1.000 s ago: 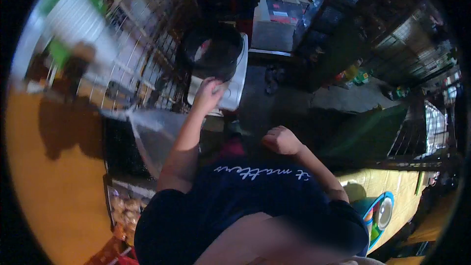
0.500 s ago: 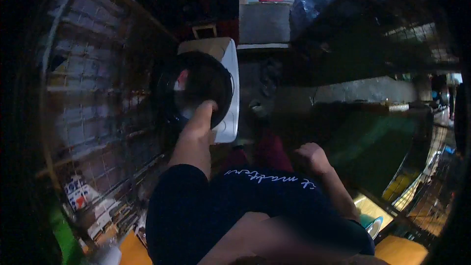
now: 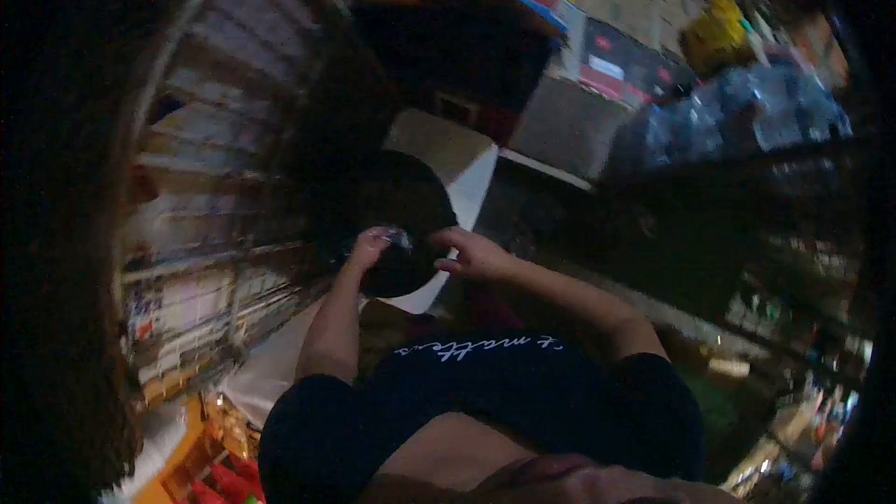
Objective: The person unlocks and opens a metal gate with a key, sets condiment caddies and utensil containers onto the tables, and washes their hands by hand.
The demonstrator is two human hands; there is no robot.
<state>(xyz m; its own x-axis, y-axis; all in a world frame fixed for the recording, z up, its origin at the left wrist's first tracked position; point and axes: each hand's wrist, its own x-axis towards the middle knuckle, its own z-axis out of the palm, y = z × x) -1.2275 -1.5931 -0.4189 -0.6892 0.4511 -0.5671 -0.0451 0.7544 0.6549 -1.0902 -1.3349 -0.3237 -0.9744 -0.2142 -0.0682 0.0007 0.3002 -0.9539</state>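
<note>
My left hand (image 3: 373, 245) is over the dark round tub (image 3: 411, 189), its fingers closed on a small, shiny, clear item (image 3: 399, 238) too blurred to name. At the tub's right edge is my right hand (image 3: 462, 254), with thumb and forefinger apart and nothing seen between them. Under the tub, a white and tan surface (image 3: 474, 189) shows along its right side. The inside of the tub is too dark to make out.
Wire shelving (image 3: 201, 168) stands on the left. A grey box (image 3: 571, 126) is beyond the tub, near wrapped clear bottles (image 3: 737, 112) and a yellow bag (image 3: 717, 35). Red packets (image 3: 229, 481) lie at the lower left.
My left hand has come up from inside the tub with a shiny item in it. My right hand has moved left to the tub's edge and opened. The view has turned.
</note>
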